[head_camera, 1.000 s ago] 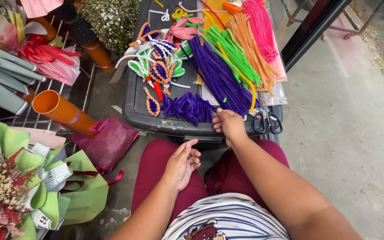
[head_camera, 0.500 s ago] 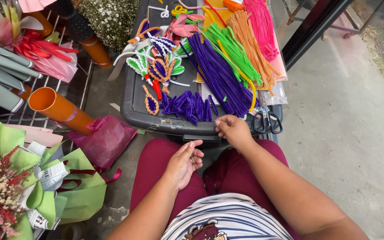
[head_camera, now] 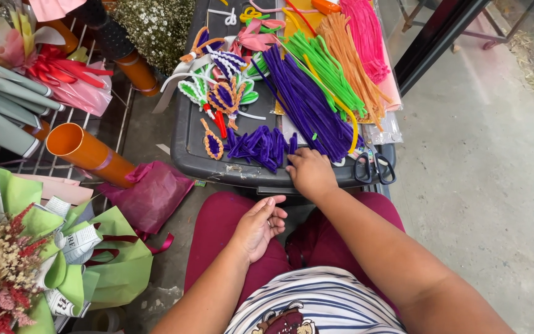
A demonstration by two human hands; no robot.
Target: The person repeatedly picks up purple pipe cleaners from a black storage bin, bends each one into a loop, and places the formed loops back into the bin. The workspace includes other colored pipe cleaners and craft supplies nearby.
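My right hand [head_camera: 309, 172] rests knuckles-up on the near edge of a dark grey bin lid [head_camera: 188, 143], fingertips touching the end of a bundle of long purple pipe cleaners [head_camera: 304, 102]. A pile of short bent purple pieces [head_camera: 259, 146] lies just left of that hand. My left hand [head_camera: 258, 225] lies palm-up on my maroon-clad thigh, fingers loosely curled, holding nothing. Green [head_camera: 326, 65], orange [head_camera: 355, 67] and pink [head_camera: 367, 34] pipe cleaner bundles lie further back. Finished pipe cleaner flowers [head_camera: 222, 93] sit left of the purple bundle.
Black scissors [head_camera: 374, 168] lie at the lid's right near corner. An orange tube [head_camera: 88, 153] and a magenta wrapper [head_camera: 149, 193] are on the ground to the left. A green-wrapped dried bouquet [head_camera: 16, 260] sits at lower left. Concrete floor [head_camera: 483, 179] spreads right.
My right hand has slid left along the lid's edge toward the short purple pieces. The view has shifted a little; my left hand stays on my thigh.
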